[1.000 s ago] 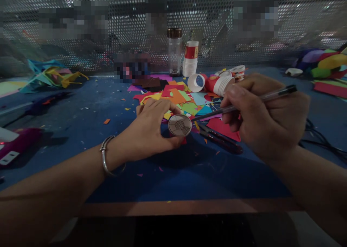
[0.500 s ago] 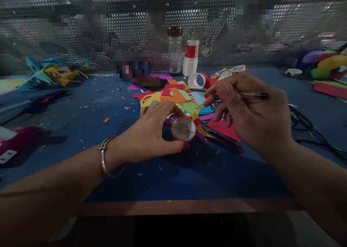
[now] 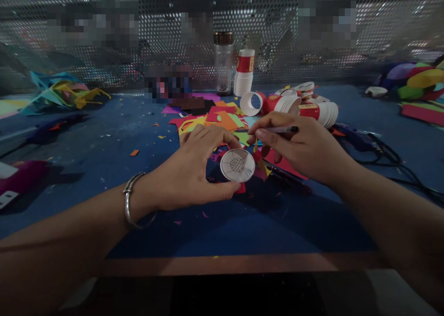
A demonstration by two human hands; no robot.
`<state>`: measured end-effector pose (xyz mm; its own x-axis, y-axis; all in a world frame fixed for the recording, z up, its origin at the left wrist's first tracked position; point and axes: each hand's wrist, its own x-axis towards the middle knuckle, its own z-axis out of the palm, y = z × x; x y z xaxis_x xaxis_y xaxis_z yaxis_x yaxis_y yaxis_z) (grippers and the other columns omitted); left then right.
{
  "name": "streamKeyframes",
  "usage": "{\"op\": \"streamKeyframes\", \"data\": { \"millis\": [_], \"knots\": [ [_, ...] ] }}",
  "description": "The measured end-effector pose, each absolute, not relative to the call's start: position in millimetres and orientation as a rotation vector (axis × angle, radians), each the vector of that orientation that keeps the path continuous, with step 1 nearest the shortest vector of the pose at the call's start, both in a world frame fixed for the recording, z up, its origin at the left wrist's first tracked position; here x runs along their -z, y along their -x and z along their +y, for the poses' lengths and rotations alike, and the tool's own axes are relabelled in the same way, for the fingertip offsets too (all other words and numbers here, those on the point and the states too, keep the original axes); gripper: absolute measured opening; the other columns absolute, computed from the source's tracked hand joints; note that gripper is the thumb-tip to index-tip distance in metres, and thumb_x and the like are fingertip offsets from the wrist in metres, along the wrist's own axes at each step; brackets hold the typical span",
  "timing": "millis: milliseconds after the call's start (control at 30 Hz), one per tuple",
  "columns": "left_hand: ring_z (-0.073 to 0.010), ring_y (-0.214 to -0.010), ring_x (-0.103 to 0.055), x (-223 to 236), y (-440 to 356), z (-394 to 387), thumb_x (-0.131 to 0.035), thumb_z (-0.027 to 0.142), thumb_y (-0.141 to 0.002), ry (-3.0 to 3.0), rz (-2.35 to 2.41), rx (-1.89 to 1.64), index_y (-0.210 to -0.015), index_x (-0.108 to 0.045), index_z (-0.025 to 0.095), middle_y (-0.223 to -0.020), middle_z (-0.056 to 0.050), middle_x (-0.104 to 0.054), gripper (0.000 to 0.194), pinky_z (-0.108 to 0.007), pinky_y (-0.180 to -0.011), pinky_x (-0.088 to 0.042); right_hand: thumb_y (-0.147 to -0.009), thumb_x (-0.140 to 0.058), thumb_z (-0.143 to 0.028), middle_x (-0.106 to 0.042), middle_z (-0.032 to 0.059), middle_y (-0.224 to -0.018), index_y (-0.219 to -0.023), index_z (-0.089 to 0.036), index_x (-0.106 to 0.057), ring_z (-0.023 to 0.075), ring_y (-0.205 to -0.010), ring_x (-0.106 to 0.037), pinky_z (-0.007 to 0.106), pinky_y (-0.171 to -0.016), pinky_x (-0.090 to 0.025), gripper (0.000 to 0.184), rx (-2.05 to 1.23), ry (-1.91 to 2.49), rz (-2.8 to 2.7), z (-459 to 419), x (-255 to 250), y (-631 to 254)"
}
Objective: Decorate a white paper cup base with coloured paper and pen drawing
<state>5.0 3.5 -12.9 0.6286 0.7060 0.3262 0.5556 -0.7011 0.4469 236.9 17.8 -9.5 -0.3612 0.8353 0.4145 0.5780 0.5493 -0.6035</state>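
Between the thumb and fingers of my left hand [image 3: 194,168] is a paper cup [image 3: 237,165], its round white base turned toward me. A dark line drawing marks that base: a crosshatched circle with lines running out to the rim. Red and yellow paper pieces show around the cup's edge. My right hand [image 3: 294,142] is closed around a pen [image 3: 277,129], just up and right of the cup, apart from it. The pen's tip points left and is hard to make out. Below my right hand, a dark-handled tool [image 3: 289,177] lies partly in shadow.
Coloured paper scraps [image 3: 222,115] lie beyond my hands. Behind them stand a clear bottle [image 3: 224,66] and stacked paper cups [image 3: 244,73]; more cups [image 3: 321,114] lie on their sides. Glue guns [image 3: 55,127] with cables rest at both sides, and a power strip [image 3: 21,184] is at left.
My right hand has moved left and slightly down with the pen, closer to the cup. Fallen cups behind it have come into view. The cup has shifted slightly right and its base faces me more.
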Motion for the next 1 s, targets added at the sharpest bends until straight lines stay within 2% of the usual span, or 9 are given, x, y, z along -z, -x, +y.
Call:
{"op": "streamKeyframes", "data": {
  "millis": [200,367,533,700,1000],
  "knots": [
    [-0.0270,-0.119,-0.053,14,-4,5,-0.076,0.041,-0.075,-2.528,1.073,-0.676,-0.111,-0.057,0.024,-0.123,-0.003,-0.061,0.044,-0.042,-0.104,-0.039,-0.097,-0.059,-0.040,-0.073,0.0050,-0.092,-0.085,-0.022,-0.068,0.0213,-0.085,-0.065,0.037,-0.074,-0.052,0.023,-0.543,1.123,-2.041,17,8,-235],
    [-0.0275,-0.118,-0.054,15,-4,5,-0.076,0.042,-0.075,-2.533,1.112,-0.641,-0.112,-0.056,0.025,-0.125,-0.003,-0.062,0.045,-0.044,-0.104,-0.037,-0.096,-0.061,-0.037,-0.071,0.0013,-0.076,-0.086,-0.024,-0.068,0.0162,-0.063,-0.061,0.033,-0.059,-0.050,0.017,-0.664,1.100,-1.953,18,11,-235],
    [-0.0283,-0.119,-0.054,15,-4,6,-0.075,0.044,-0.075,-2.522,1.139,-0.618,-0.112,-0.056,0.025,-0.127,-0.003,-0.061,0.046,-0.044,-0.105,-0.037,-0.094,-0.066,-0.040,-0.068,-0.0007,-0.065,-0.084,-0.025,-0.067,0.0156,-0.054,-0.058,0.034,-0.055,-0.047,0.018,-0.728,1.081,-1.888,19,11,-238],
    [-0.0304,-0.123,-0.051,17,-2,8,-0.073,0.047,-0.076,-2.506,1.124,-0.530,-0.112,-0.057,0.026,-0.129,-0.004,-0.061,0.045,-0.047,-0.105,-0.036,-0.097,-0.062,-0.032,-0.066,-0.0004,-0.063,-0.078,-0.025,-0.066,0.0163,-0.053,-0.058,0.033,-0.053,-0.044,0.020,-0.488,1.175,-1.880,23,8,-246],
    [-0.0303,-0.117,-0.048,21,-5,5,-0.076,0.051,-0.073,-2.566,1.126,-0.445,-0.108,-0.060,0.024,-0.122,-0.005,-0.059,0.047,-0.047,-0.099,-0.037,-0.098,-0.059,-0.038,-0.069,0.0022,-0.066,-0.078,-0.026,-0.065,0.0195,-0.055,-0.060,0.036,-0.057,-0.040,0.025,-0.191,1.318,-1.994,29,7,-254]
  ]
}}
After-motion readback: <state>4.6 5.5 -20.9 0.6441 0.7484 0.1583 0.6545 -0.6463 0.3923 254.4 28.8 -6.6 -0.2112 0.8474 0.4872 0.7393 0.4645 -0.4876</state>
